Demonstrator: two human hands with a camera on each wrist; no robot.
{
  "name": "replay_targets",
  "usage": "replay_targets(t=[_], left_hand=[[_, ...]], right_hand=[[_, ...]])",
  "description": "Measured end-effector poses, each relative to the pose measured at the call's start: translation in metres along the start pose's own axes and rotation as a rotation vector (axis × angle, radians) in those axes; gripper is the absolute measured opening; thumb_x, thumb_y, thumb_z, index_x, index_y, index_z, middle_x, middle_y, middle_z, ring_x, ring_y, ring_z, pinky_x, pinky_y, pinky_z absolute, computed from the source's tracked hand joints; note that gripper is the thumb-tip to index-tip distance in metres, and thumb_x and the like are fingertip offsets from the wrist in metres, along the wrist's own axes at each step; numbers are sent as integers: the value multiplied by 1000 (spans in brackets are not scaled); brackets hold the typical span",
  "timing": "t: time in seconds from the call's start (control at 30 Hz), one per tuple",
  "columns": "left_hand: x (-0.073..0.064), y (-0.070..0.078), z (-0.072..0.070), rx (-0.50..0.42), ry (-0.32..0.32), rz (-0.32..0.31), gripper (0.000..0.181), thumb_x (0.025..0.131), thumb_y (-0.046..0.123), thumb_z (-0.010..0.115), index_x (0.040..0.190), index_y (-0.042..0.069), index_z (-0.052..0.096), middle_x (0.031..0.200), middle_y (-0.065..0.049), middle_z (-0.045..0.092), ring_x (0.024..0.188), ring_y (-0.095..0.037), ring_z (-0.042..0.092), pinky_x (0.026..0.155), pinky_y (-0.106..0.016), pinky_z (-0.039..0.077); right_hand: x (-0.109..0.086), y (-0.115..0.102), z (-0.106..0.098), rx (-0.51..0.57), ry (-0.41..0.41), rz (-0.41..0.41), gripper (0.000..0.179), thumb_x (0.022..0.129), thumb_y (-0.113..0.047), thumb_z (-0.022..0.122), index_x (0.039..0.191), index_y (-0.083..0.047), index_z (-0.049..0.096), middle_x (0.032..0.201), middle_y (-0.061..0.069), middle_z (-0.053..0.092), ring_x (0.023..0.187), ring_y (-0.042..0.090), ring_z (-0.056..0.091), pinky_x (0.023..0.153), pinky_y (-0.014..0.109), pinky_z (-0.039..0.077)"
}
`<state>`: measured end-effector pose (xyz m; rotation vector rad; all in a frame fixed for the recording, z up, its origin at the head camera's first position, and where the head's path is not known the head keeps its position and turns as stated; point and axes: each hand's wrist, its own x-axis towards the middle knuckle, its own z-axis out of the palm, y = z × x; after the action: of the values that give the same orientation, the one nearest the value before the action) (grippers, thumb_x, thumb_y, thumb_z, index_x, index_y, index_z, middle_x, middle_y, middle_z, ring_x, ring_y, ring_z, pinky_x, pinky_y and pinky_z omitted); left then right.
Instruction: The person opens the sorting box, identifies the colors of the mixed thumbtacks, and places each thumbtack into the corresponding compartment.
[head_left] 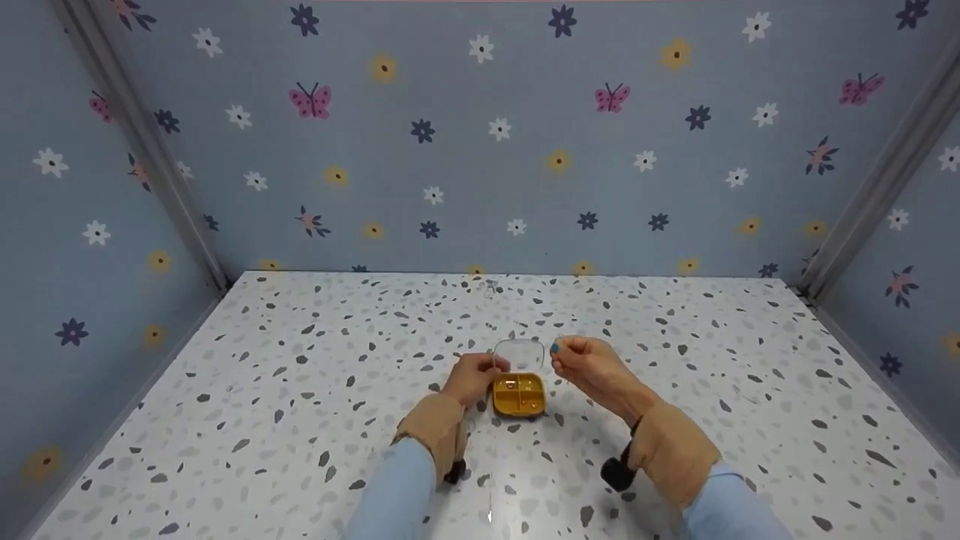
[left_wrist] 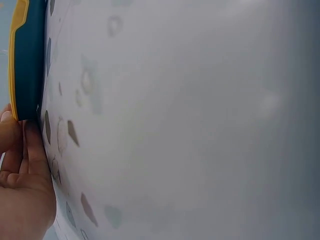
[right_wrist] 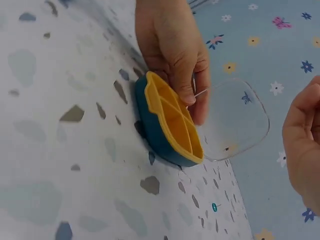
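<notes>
A small box (head_left: 519, 395) with a yellow divided tray and a dark teal outer shell sits on the table, its clear lid (right_wrist: 240, 120) raised at the back. Tiny shiny pieces lie in some compartments. My left hand (head_left: 474, 377) grips the box's back left corner, fingers behind and thumb by the tray's edge. To the right of the lid, my right hand (head_left: 592, 367) is raised with thumb and index finger together, a small blue piece (head_left: 555, 348) at their tips. In the right wrist view, those fingertips (right_wrist: 315, 85) reach the frame's edge.
The speckled white table (head_left: 300, 450) spreads around the box. Beyond it, flowered blue panels (head_left: 480, 150) stand at the back and both sides. A small teal piece with a thin pin (right_wrist: 215, 206) shows past the box in the right wrist view.
</notes>
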<state>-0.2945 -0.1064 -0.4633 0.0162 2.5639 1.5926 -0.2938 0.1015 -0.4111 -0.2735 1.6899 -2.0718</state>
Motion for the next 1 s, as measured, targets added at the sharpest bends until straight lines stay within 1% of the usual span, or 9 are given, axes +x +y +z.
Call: replay_targets(t=[0.1,0.2,0.33,0.43,0.53,0.63,0.8,0.87,1.0], left_hand=[[-1,0,-1,12,-2,6,22,92,2,48,106,4,65,109,-11,64,105,-21,56,93,-35,45],[0,0,-1,17,-3,-5,22,92,3,48,106,5,66,109,-9,64,103,-20,56,92,-34,45],[0,1,-2,24,-19,36,22,93,4,48,106,4,65,109,-12,64,102,-23,57,89,-35,46],[-1,1,-3,42,-25,77,22,92,3,48,106,2,65,109,-14,64,103,-25,57,88,-36,47],[-1,-1,-2,48,-22,93,22,92,2,48,106,2,65,108,-14,64,104,-25,57,89,-35,47],[1,-2,-2,47,-14,113,22,91,0,48,105,1,65,107,-14,65,103,-25,57,88,-35,47],[2,-3,-1,38,-9,103,22,91,1,49,105,1,66,106,-14,65,102,-24,57,87,-33,48],[2,-3,-1,43,-12,101,22,91,1,49,105,0,65,106,-14,65,102,-23,57,86,-33,48],[1,-2,-1,62,-10,103,21,90,2,50,105,0,65,106,-14,65,101,-24,57,87,-35,47]], right_hand=[[5,1,6,-351,30,-11,12,93,-6,49,85,-2,58,75,1,54,71,11,50,71,27,45],[9,1,15,-624,28,-50,11,91,-5,53,90,2,62,77,4,59,73,13,55,74,30,50],[12,4,26,-891,-8,-108,11,89,-3,55,90,2,65,84,10,64,77,15,59,75,32,52],[13,12,34,-1074,-37,-158,9,87,-3,58,86,-2,66,83,7,65,74,13,57,71,31,51],[14,21,41,-1225,-64,-233,9,86,-2,58,84,-3,67,82,5,65,73,14,55,68,30,49],[15,30,47,-1357,-82,-304,9,85,-2,58,84,-2,67,81,6,64,71,15,57,66,29,49],[16,39,55,-1593,-70,-391,8,86,-7,59,84,-4,66,76,7,61,68,20,58,60,28,48],[16,41,56,-1638,-59,-410,6,84,-8,61,84,-4,66,76,7,61,68,20,59,60,28,48],[16,43,58,-1669,-50,-441,7,81,-5,63,86,-4,67,79,9,64,71,22,62,62,27,51]])
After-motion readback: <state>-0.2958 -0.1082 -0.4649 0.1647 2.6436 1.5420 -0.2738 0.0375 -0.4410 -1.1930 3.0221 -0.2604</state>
